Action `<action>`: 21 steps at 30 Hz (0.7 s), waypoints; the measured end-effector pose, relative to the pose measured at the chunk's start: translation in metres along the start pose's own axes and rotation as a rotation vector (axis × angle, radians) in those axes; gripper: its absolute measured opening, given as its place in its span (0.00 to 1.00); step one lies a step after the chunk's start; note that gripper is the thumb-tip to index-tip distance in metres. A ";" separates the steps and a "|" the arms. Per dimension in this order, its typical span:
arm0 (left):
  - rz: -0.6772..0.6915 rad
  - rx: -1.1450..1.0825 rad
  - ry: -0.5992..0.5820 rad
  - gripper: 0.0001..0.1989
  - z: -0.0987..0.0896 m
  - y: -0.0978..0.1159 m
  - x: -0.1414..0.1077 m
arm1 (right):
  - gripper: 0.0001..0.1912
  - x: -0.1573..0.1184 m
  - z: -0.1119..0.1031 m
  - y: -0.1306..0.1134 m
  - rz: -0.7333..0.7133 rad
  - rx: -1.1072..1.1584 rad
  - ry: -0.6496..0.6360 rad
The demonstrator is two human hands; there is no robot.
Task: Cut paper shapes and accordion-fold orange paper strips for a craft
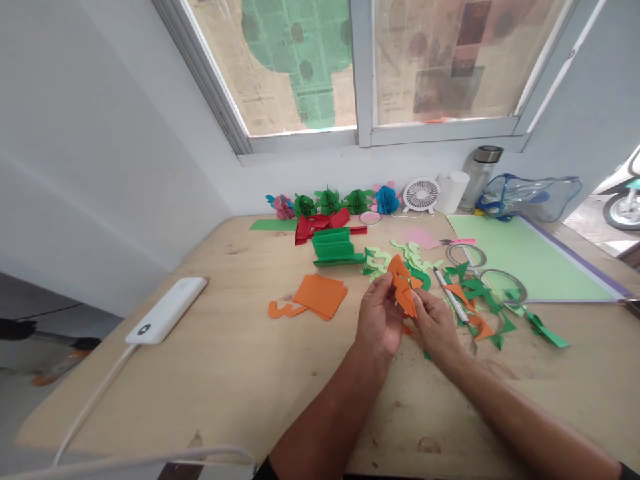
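My left hand (379,315) and my right hand (434,325) pinch a folded, curvy-cut piece of orange paper (401,283) between them, a little above the table. Left of my hands lie a stack of orange paper squares (321,296) and a wavy orange cutout (285,309). Behind them sit pleated green paper (333,247) and folded red paper (323,225). Light green wavy cutouts (413,256) lie just beyond my fingers. Green and orange scraps (483,297) are scattered to the right, beside a white pen (451,297).
Honeycomb paper figures (329,201), a small white fan (421,195), a glass bottle (479,179) and a clear bag (533,197) line the wall. A green mat (540,260) is at right, tape rings (503,287) near it, a white power bank (167,311) at left.
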State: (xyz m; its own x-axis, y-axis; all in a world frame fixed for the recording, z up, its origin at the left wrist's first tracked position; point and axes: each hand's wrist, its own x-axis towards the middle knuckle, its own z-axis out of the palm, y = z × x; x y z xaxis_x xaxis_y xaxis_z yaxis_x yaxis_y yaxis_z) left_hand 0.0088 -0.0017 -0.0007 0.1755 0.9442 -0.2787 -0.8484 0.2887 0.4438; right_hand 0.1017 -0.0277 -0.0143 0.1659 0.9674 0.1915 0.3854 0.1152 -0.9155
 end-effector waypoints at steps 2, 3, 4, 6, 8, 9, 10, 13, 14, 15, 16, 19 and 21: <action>-0.005 0.006 -0.003 0.12 0.001 0.000 0.000 | 0.22 0.000 0.000 -0.001 -0.002 0.001 0.002; -0.007 0.006 -0.006 0.12 0.001 0.001 0.000 | 0.22 0.000 0.000 -0.002 -0.004 0.003 0.002; -0.008 0.005 -0.006 0.12 0.001 0.001 -0.001 | 0.22 0.000 0.000 -0.002 -0.006 0.007 0.002; -0.010 -0.002 -0.003 0.12 0.002 0.001 -0.001 | 0.21 0.000 0.000 -0.003 -0.010 0.015 0.000; -0.012 -0.013 0.001 0.11 0.003 0.001 -0.002 | 0.21 0.000 0.000 -0.002 -0.015 0.026 0.000; -0.012 -0.018 0.001 0.12 0.003 0.002 -0.002 | 0.21 0.000 0.001 -0.002 -0.020 0.031 0.001; -0.011 -0.024 0.000 0.12 0.004 0.002 -0.002 | 0.21 0.000 0.001 -0.001 -0.028 0.036 0.003; -0.004 -0.029 -0.014 0.12 0.005 0.002 -0.003 | 0.21 0.000 0.001 0.001 -0.054 0.046 0.016; -0.005 -0.024 -0.020 0.13 0.005 0.002 -0.003 | 0.21 0.001 0.001 0.001 -0.058 0.048 0.018; -0.006 -0.019 -0.026 0.13 0.005 0.002 -0.003 | 0.21 0.001 0.001 0.001 -0.060 0.049 0.018; -0.007 -0.015 -0.028 0.13 0.005 0.002 -0.003 | 0.21 0.001 0.001 0.001 -0.061 0.050 0.017; -0.011 -0.019 -0.021 0.12 0.004 0.003 -0.003 | 0.20 0.001 0.001 0.001 -0.062 0.052 0.015; -0.007 -0.026 -0.017 0.12 0.004 0.003 -0.003 | 0.20 0.001 0.000 0.001 -0.062 0.053 0.016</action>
State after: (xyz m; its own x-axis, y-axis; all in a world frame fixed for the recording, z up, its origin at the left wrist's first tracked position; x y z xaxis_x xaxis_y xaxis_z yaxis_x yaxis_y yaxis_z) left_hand 0.0081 -0.0033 0.0049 0.1895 0.9448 -0.2673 -0.8598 0.2911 0.4195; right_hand 0.1019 -0.0262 -0.0146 0.1582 0.9543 0.2536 0.3471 0.1867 -0.9191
